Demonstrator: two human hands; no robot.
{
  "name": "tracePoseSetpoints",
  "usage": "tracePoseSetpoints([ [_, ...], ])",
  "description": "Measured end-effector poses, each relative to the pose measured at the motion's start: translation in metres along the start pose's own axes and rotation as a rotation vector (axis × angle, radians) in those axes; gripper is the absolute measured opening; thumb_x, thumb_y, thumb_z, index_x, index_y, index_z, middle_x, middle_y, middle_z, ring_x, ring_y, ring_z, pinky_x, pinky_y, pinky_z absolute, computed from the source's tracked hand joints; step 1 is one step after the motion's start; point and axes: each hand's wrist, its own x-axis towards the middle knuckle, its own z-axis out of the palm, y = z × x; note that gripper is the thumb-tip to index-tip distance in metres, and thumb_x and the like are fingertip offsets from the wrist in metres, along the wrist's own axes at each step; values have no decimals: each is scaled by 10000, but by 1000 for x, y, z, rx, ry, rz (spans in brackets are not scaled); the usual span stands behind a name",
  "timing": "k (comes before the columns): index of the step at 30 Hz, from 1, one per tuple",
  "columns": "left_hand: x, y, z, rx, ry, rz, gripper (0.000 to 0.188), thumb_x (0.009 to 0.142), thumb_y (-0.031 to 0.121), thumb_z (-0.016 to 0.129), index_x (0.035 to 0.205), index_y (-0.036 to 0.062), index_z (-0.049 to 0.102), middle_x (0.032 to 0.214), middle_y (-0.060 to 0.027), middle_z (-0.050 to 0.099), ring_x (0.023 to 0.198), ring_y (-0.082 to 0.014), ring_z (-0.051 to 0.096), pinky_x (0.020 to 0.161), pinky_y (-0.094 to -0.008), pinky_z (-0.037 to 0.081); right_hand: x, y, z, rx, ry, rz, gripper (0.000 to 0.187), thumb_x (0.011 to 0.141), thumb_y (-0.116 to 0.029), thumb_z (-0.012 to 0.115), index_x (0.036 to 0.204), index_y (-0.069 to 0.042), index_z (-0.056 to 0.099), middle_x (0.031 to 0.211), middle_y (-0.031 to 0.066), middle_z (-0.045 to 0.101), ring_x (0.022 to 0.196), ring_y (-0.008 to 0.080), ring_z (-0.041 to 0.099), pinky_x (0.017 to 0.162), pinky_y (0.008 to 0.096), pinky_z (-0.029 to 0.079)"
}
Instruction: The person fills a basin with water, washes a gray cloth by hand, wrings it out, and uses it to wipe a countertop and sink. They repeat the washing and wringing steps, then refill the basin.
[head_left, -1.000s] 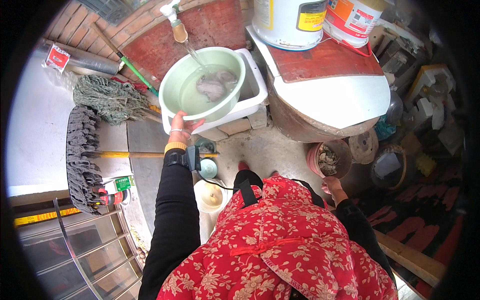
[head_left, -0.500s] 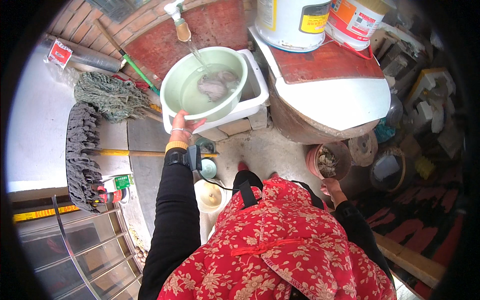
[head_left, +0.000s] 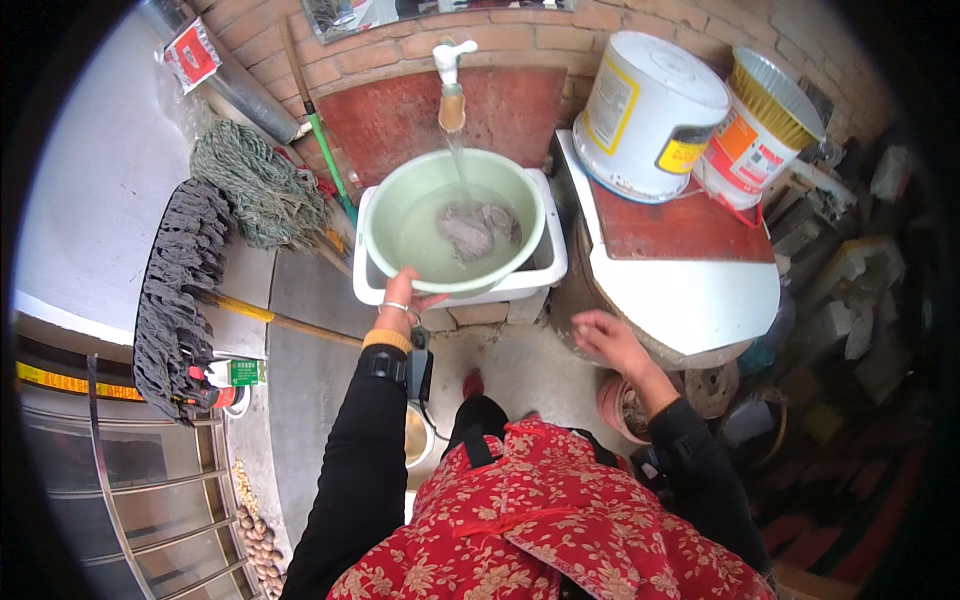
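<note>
A pale green basin (head_left: 395, 245) of water sits on the white sink, with a wet greyish-mauve cloth (head_left: 470, 235) lying in it. Water runs into it from the tap (head_left: 452, 85). At the basin's near rim, my left hand (head_left: 402, 298) grips the edge, thumb and fingers around it. My right hand (head_left: 610, 345) is in the air to the right of the basin, apart from it. Its fingers are loosely curled in and no object shows in them.
The white sink (head_left: 552, 262) stands against a brick wall. To the right, two upturned buckets, a white one (head_left: 640, 120) and a white-and-orange one (head_left: 745, 150), stand on a board-covered vat (head_left: 690, 290). Mops (head_left: 190, 290) lean at left. A pinkish bucket (head_left: 615, 408) is on the floor.
My right hand has risen from beside my body toward the basin. My left hand still holds the rim. The view has shifted, showing more of the wall and tap.
</note>
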Motion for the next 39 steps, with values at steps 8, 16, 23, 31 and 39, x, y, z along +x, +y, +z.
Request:
tracePoseSetpoints([
  [8,-6,-10,0,6,59,33,439,846,136,531,1227,-78,494,1101,-187,620,933,-340,672,715,-452,633,137,-236,91,-590,325,-915,270,917,-150,644,1163,-43,625,1130,38,628,1036,131,583,911,285,473],
  [16,0,-17,1,-66,76,43,461,854,134,535,1272,-52,477,1106,-183,642,927,-303,693,682,-395,632,237,-339,117,-1008,652,-1020,602,831,-393,675,1317,-62,545,1328,192,533,1251,336,506,1068,391,385],
  [23,16,-30,-3,-86,130,40,725,783,75,596,1431,34,273,1179,-253,565,907,-368,685,621,-431,646,247,-343,110,-901,579,-850,425,884,-300,666,1229,-52,642,1188,112,663,1100,186,606,968,308,450],
  [31,14,-19,5,-59,174,34,835,778,40,598,1457,195,139,1317,-261,322,1023,-417,618,592,-411,649,195,-336,168,-620,505,-741,530,933,-287,619,1391,-56,488,1310,161,579,1207,203,533,1028,322,394],
  [39,18,-13,8,-9,209,-13,894,777,80,627,1479,191,84,1308,-252,294,976,-413,612,599,-414,645,186,-335,207,-516,473,-730,611,917,-304,637,1440,-85,411,1324,181,545,1233,222,514,1065,342,354],
])
